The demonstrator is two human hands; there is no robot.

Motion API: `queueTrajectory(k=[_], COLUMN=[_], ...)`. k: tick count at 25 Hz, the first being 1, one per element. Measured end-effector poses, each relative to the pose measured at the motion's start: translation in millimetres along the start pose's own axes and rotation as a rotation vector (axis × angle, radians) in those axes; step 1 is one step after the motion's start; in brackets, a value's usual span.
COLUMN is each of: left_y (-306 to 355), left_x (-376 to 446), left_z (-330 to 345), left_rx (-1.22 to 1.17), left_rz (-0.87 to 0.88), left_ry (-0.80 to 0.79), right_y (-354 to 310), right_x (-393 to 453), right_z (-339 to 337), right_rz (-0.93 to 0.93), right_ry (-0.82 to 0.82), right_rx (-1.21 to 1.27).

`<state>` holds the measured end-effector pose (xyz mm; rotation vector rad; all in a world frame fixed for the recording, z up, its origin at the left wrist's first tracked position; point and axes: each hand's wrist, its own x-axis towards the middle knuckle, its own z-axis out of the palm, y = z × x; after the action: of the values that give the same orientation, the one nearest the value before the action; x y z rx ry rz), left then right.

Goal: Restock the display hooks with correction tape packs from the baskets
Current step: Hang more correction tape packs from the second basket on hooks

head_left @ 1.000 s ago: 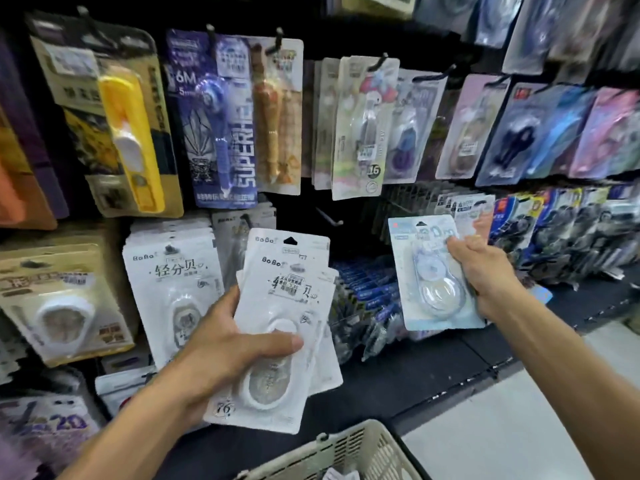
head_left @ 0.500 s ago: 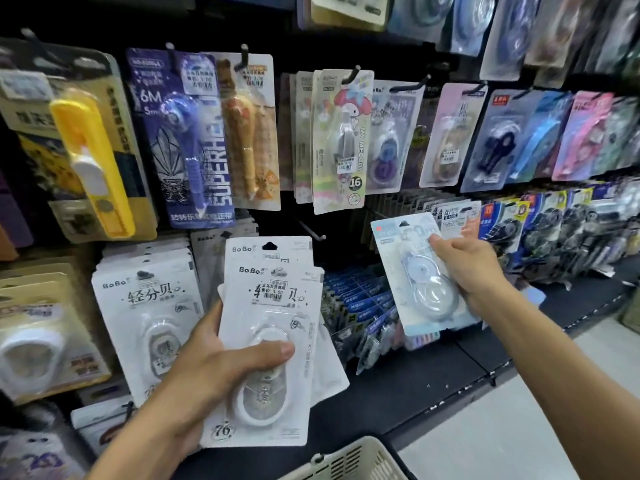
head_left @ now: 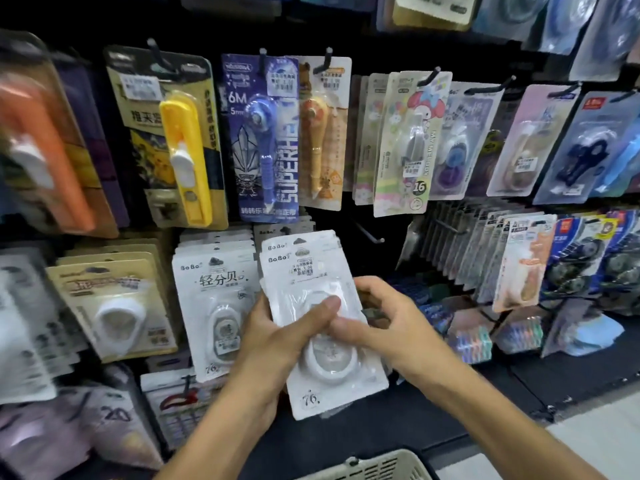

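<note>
Left hand (head_left: 277, 336) grips white BoBo pack stack (head_left: 323, 336), thumb across front; right hand (head_left: 384, 318) pinches stack's right edge, fingers curled behind

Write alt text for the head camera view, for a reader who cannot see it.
Two bare hands, left hand and right hand, together hold a stack of white BoBo packs before a wall of hooks hung with correction tape packs. An empty hook juts out just above, and a basket rim shows below.
</note>
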<state>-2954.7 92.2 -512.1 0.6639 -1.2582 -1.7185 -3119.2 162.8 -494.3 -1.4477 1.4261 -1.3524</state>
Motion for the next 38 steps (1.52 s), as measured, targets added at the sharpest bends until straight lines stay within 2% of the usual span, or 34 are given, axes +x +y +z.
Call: queueTrajectory(k=[2, 4, 6, 10, 13, 15, 18, 21, 24, 29, 34, 36, 38], left_y=[5, 12, 22, 44, 58, 67, 73, 73, 73, 71, 66, 59, 49], left_x=[-2, -4, -7, -17, -23, -26, -31, -33, -34, -33, -31, -31, -30], left_z=[-4, -16, -31, -60, -81, -94, -105, -106, -105, -97, -89, -82, -73], left_rx=[-0.032, 0.007, 0.076, 0.184, 0.179, 0.166, 0.164, 0.169, 0.161, 0.128, 0.117, 0.126, 0.164], left_rz=[-0.014, 0.004, 0.048, 0.148, 0.180, 0.215, 0.294, 0.332, 0.354, 0.365, 0.325, 0.280, 0.217], left_ry=[0.013, -0.012, -0.025, -0.030, 0.004, 0.048, 0.117, 0.147, 0.139, 0.127, 0.126, 0.101, 0.048], right_y=[2, 0, -5, -7, -5, -7, -9, -11, -10, -10, -8, -9, -9], right_x=[0, -1, -1, 5, 11, 11, 8, 2, -4, -7, -9, -9, -10], right_z=[14, 14, 13, 37, 49, 45, 44, 52, 53, 48, 44, 49, 59], right_rz=[-0.041, -0.002, 0.045, 0.053, 0.081, 0.096, 0.058, -0.003, -0.002, 0.135, 0.260, 0.249, 0.182], right_ry=[0.071, 0.135, 0.118, 0.064, 0.131, 0.189, 0.165, 0.191, 0.239, 0.279, 0.373, 0.318, 0.138], right_rx=[0.033, 0.175, 0.358, 0.394, 0.503, 0.422, 0.175, 0.083, 0.103, 0.208, 0.074, 0.016, 0.122])
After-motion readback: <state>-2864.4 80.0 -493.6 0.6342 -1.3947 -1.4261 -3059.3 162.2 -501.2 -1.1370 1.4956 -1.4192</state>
